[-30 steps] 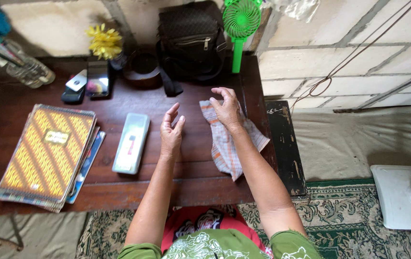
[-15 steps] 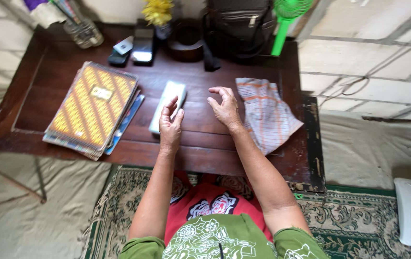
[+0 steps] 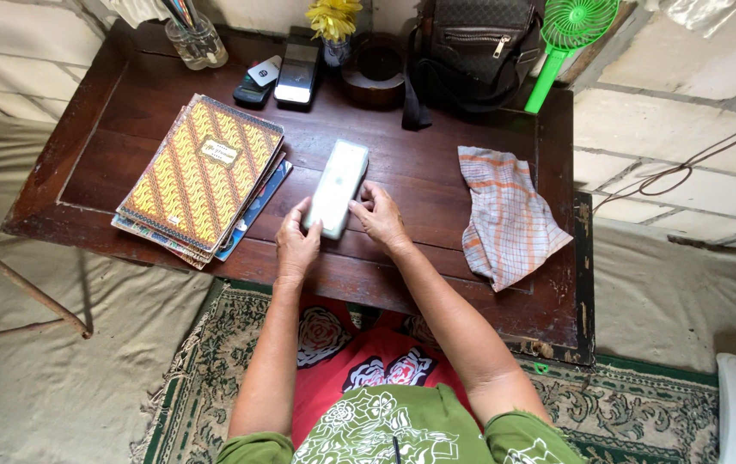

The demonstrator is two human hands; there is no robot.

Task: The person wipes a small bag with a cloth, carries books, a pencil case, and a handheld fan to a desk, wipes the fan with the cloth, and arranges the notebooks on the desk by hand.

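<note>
Fingers of both hands close around the near end of a long white case, which lies at a slant on the dark wooden table. On the left hand they curl against the case's left edge, thumb on top; on the right hand they press together against its right edge near the same end. The case's far end points toward the back of the table and rests on the wood.

Just left of the case sits a stack of notebooks with a yellow patterned cover on top. To the right, well apart from the hands, a checked cloth lies crumpled near the table's edge. Along the back stand a glass jar of pens, two phones, yellow flowers, a round dark bowl, a black bag and a green hand fan. Below the table lies a patterned green rug.
</note>
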